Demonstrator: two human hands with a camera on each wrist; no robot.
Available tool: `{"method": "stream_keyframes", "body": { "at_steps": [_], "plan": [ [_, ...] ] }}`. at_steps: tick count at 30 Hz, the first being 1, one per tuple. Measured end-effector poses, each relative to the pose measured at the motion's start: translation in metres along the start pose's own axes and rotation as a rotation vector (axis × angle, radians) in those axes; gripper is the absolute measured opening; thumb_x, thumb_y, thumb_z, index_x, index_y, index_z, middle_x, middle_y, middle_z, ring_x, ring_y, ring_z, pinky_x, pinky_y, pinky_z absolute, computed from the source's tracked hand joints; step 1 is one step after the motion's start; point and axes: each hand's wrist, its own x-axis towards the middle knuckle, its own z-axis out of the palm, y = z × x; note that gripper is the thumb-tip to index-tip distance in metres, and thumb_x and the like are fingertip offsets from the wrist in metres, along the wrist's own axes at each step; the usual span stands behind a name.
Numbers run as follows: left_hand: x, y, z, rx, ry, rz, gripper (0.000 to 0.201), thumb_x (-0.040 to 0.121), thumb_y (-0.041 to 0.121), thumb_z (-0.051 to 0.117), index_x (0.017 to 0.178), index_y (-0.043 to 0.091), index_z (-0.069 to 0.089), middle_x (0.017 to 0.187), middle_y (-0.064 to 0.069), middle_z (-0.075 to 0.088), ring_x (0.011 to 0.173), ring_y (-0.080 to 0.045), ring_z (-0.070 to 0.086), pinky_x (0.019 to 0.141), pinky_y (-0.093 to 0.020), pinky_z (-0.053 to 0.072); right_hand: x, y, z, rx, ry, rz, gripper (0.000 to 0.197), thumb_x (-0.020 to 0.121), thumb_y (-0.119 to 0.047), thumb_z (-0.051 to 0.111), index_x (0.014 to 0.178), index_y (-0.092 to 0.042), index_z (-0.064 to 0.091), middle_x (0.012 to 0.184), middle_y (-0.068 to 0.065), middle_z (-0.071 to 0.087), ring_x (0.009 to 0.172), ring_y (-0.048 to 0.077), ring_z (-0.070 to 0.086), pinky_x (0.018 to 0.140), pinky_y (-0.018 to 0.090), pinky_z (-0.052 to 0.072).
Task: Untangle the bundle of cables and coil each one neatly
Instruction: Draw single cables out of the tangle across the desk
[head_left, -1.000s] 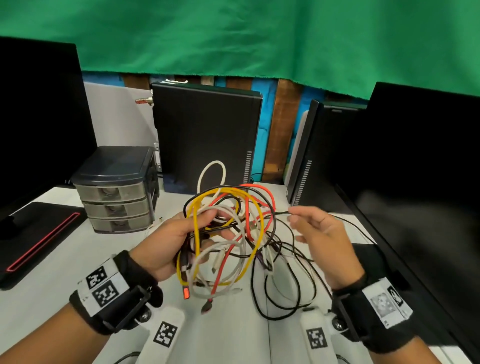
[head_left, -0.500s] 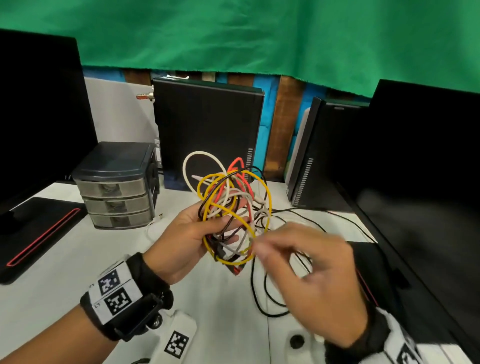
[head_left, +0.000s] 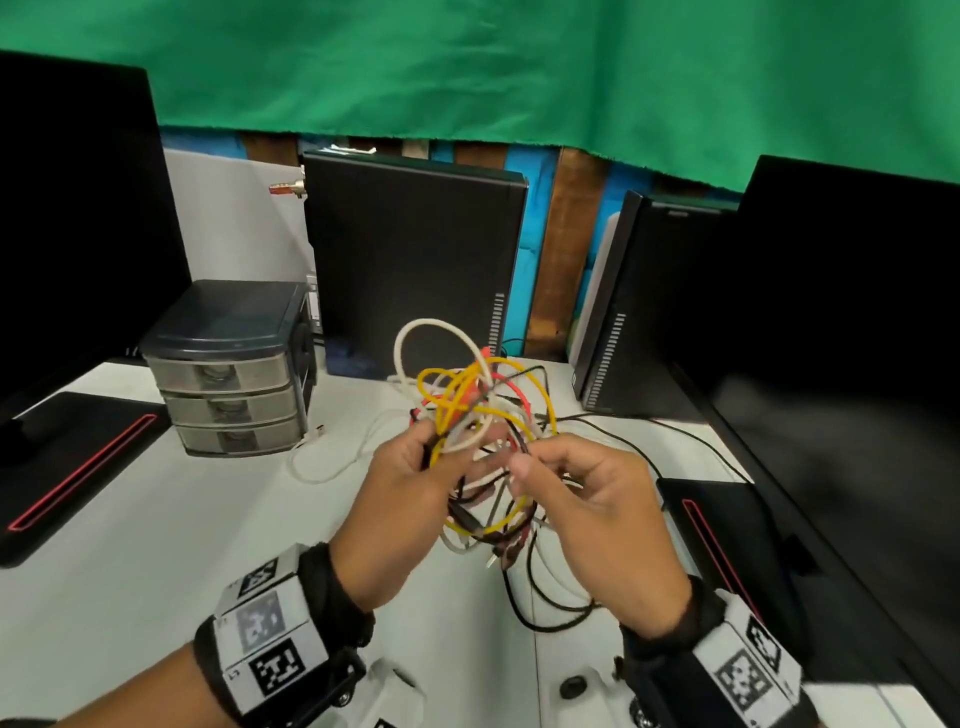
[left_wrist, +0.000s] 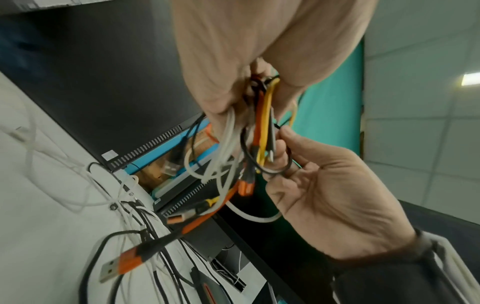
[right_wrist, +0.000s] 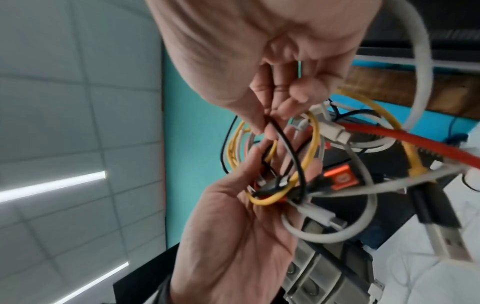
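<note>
Gripping tangled yellow, white, red, black cable bundle | left hand clutching | right hand pinching black strand

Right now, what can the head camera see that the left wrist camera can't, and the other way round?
Only the head view shows the grey drawer box and the green cloth. Only the left wrist view shows an orange USB plug dangling below the bundle. Both show the left hand gripping the cable bundle while the right hand pinches a thin black cable.
</note>
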Motion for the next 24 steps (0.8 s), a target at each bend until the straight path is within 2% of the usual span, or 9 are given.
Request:
{"method": "stream_keyframes", "body": {
  "at_steps": [2,5,8,11,14,16,18,21,24],
  "plan": [
    [0.007,0.004,-0.003,-0.134,0.122,-0.047,0.022,0.099,0.01,0.052,0.116,0.012,0.066,0.109,-0.01,0.076,0.096,-0.026,0.074,0.086,-0.041,0.059,-0.003,0.001,-0.002,0.051,-0.147,-0.066,0.012,0.089,-0.016,0.073,0.077,-0.018,0.075,0.092,-0.006,0.075,0.092,0.008,0.067,0.082,0.03,0.052],
    [0.019,0.01,-0.018,-0.229,0.223,-0.11,0.023,0.105,0.011,0.043,0.102,0.008,0.066,0.106,-0.015,0.072,0.083,-0.021,0.072,0.073,-0.032,0.06,-0.008,-0.005,-0.007,0.088,-0.432,-0.14,0.013,0.084,-0.009,0.074,0.076,-0.001,0.069,0.125,-0.005,0.069,0.126,0.013,0.057,0.108,0.029,0.039],
    [0.032,0.013,-0.032,-0.372,0.304,-0.155,0.022,0.106,0.008,0.036,0.093,0.008,0.053,0.108,-0.017,0.05,0.08,-0.023,0.06,0.058,-0.028,0.055,-0.012,-0.015,-0.012,0.144,-0.628,-0.101,0.01,0.088,-0.006,0.071,0.08,-0.001,0.071,0.109,0.008,0.074,0.103,0.027,0.068,0.096,0.04,0.049],
    [0.038,0.02,-0.042,-0.464,0.377,-0.166,0.019,0.108,0.014,0.036,0.104,0.011,0.054,0.115,-0.02,0.054,0.081,-0.021,0.068,0.057,-0.027,0.057,-0.008,-0.015,-0.012,0.258,-0.533,0.002,0.019,0.089,-0.017,0.069,0.079,-0.001,0.071,0.072,0.018,0.071,0.068,0.023,0.069,0.072,0.03,0.053],
    [0.038,0.03,-0.045,-0.498,0.335,-0.119,0.024,0.108,0.017,0.036,0.113,0.014,0.059,0.117,-0.013,0.064,0.083,-0.018,0.075,0.072,-0.029,0.06,0.003,0.001,-0.016,0.234,-0.392,0.076,0.014,0.086,-0.017,0.068,0.079,-0.006,0.068,0.053,0.009,0.058,0.052,0.017,0.059,0.063,0.025,0.049],
    [0.034,0.04,-0.045,-0.505,0.317,-0.08,0.029,0.107,0.019,0.037,0.124,0.017,0.06,0.12,-0.009,0.071,0.092,-0.02,0.075,0.085,-0.037,0.058,0.009,0.013,-0.019,0.199,-0.339,0.116,0.005,0.083,-0.012,0.067,0.083,-0.008,0.069,0.06,0.006,0.063,0.059,0.018,0.061,0.067,0.028,0.051],
    [0.03,0.048,-0.045,-0.522,0.293,-0.053,0.033,0.106,0.02,0.039,0.131,0.017,0.059,0.119,-0.009,0.072,0.1,-0.023,0.074,0.096,-0.042,0.055,0.011,0.023,-0.02,0.184,-0.347,0.149,0.014,0.078,-0.01,0.067,0.091,-0.01,0.071,0.073,0.008,0.068,0.073,0.021,0.066,0.076,0.029,0.053],
    [0.027,0.053,-0.044,-0.537,0.257,-0.045,0.038,0.103,0.018,0.039,0.138,0.014,0.055,0.125,-0.012,0.069,0.113,-0.029,0.068,0.106,-0.046,0.045,0.011,0.027,-0.017,0.202,-0.365,0.2,0.038,0.07,-0.029,0.071,0.1,-0.005,0.07,0.084,0.014,0.071,0.085,0.021,0.068,0.081,0.024,0.052],
    [0.025,0.05,-0.042,-0.532,0.189,-0.047,0.042,0.103,0.017,0.036,0.141,0.01,0.052,0.13,-0.016,0.066,0.116,-0.032,0.066,0.111,-0.049,0.042,0.011,0.027,-0.009,0.097,-0.281,0.187,0.029,0.073,-0.039,0.076,0.093,-0.018,0.073,0.086,0.008,0.073,0.089,0.023,0.068,0.086,0.03,0.053]
  ]
}}
